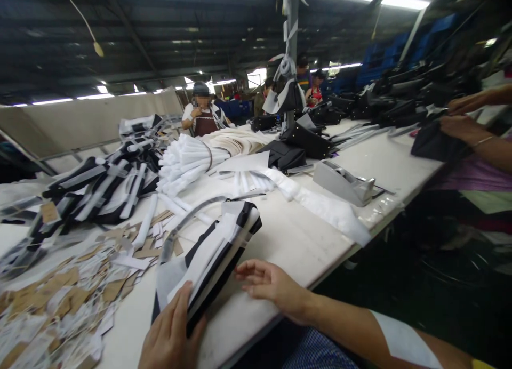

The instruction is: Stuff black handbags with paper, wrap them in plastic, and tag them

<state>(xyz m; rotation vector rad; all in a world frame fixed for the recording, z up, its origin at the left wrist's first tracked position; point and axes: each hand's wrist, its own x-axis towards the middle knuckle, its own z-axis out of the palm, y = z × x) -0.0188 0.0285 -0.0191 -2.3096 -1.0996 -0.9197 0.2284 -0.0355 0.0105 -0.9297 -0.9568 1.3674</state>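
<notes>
Bag (212, 251), near end held by left fingers (181, 305), lies beside loosely parted right fingers (256, 267).

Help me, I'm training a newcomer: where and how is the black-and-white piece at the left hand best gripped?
Probably grip the black-and-white piece by its long right side, coming from the right: that side faces the open right hand, while the gray strap loops along its left.
</notes>
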